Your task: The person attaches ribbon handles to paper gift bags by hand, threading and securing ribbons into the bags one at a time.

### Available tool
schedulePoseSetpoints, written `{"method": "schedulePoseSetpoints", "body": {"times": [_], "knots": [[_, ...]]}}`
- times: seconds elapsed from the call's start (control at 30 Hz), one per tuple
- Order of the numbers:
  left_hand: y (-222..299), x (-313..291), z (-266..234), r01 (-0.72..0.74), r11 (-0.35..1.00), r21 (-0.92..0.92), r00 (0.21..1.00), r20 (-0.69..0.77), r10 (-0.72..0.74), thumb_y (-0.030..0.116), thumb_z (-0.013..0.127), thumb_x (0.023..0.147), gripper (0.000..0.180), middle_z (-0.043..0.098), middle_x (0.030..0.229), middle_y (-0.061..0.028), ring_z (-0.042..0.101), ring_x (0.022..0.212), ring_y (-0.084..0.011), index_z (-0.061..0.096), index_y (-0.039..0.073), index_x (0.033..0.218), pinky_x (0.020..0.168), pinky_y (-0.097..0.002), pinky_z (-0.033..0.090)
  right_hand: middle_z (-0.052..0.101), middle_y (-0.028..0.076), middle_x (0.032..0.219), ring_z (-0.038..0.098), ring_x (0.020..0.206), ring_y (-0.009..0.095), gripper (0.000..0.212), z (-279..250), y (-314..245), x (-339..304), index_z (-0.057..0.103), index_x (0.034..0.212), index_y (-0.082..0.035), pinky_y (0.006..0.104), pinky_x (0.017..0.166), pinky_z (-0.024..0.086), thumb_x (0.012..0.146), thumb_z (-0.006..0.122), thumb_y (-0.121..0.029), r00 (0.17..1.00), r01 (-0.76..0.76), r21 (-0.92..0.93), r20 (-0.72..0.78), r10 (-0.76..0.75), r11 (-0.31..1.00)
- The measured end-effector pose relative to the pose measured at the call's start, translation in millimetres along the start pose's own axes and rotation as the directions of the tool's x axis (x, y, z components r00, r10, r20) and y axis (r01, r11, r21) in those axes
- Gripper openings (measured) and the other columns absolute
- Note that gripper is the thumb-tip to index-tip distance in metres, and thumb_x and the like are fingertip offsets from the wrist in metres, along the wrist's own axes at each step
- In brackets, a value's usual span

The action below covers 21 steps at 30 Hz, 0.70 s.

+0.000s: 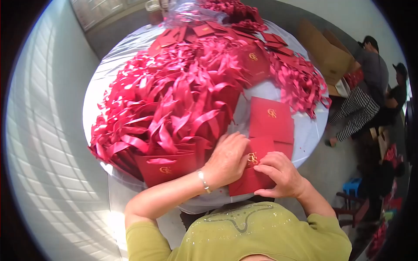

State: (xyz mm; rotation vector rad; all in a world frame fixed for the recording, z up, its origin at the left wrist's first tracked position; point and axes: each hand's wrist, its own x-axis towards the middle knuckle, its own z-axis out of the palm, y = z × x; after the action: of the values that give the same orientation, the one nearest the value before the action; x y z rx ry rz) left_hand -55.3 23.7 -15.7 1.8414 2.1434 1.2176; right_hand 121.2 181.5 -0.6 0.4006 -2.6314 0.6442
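Note:
A red paper gift bag [242, 186] with a gold emblem lies in front of me at the near table edge. On its left side rests my left hand [227, 159], a bracelet on the wrist, its bent fingers closed on the bag's edge. From the right, my right hand [282, 175] grips the same bag, fingers curled on its face and thumb lower down; some fingertips are hidden. Just beyond it lie flat red bags [267, 119], partly beneath the one in my hands. Close by my left forearm stands a red bag with a ribbon handle [167, 168].
Bags with pink-red ribbons [174, 95] crowd the left of the round white-covered table [311, 141]. Another ribboned heap [300, 87] lies far right. Clear plastic wrapping [189, 15] sits at the back. Beyond are an open cardboard box [324, 52], two people and a blue stool [352, 187].

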Motion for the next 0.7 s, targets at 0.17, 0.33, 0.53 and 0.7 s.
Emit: {"method": "schedulePoseSetpoints", "body": {"times": [0.17,0.33,0.53,0.7], "knots": [[-10.6,-5.1,17.1,-0.074,0.987,0.140,0.996,-0.035,0.080,0.007,0.069,0.081,0.030,0.058,0.111,-0.0203,0.056,0.117,-0.0401,0.059,-0.001,0.108,0.106,-0.0576,0.040,0.060,0.013,0.113,0.058,0.107,0.034,0.066,3.6,-2.5,7.6,0.064,0.115,-0.005,0.0476,0.096,0.047,0.059,0.092,-0.025,0.999,-0.017,-0.023,0.045,0.018,1.000],[-16.9,-7.4,27.0,-0.102,0.986,0.134,0.992,-0.064,0.111,0.014,0.066,0.078,0.022,0.057,0.101,-0.0172,0.055,0.105,-0.0362,0.060,0.006,0.098,0.102,-0.0542,0.039,0.062,0.016,0.115,0.061,0.104,0.036,0.056,-2.0,-23.3,71.8,0.066,0.113,-0.002,0.0450,0.088,0.052,0.064,0.089,-0.018,0.988,0.133,0.113,-0.099,-0.122,0.985],[-23.8,-20.9,45.8,-0.206,0.965,0.159,0.972,-0.080,0.221,0.024,0.056,0.091,0.028,0.064,0.115,-0.0129,0.058,0.117,-0.0307,0.065,0.011,0.114,0.102,-0.0493,0.042,0.059,0.022,0.121,0.057,0.112,0.038,0.069,48.3,-60.0,177.0,0.056,0.125,0.006,0.0456,0.098,0.046,0.073,0.083,-0.031,0.976,0.188,-0.193,-0.071,-0.204,0.963],[-43.3,-23.3,97.8,-0.021,0.998,-0.060,0.994,-0.106,0.014,0.025,0.052,0.095,0.030,0.066,0.118,-0.0125,0.059,0.118,-0.0294,0.065,0.011,0.119,0.103,-0.0461,0.043,0.061,0.021,0.113,0.059,0.101,0.037,0.065,68.8,-65.2,195.6,0.058,0.106,0.002,0.0457,0.090,0.049,0.066,0.088,-0.039,0.994,0.092,-0.252,0.077,-0.075,0.963]]}}
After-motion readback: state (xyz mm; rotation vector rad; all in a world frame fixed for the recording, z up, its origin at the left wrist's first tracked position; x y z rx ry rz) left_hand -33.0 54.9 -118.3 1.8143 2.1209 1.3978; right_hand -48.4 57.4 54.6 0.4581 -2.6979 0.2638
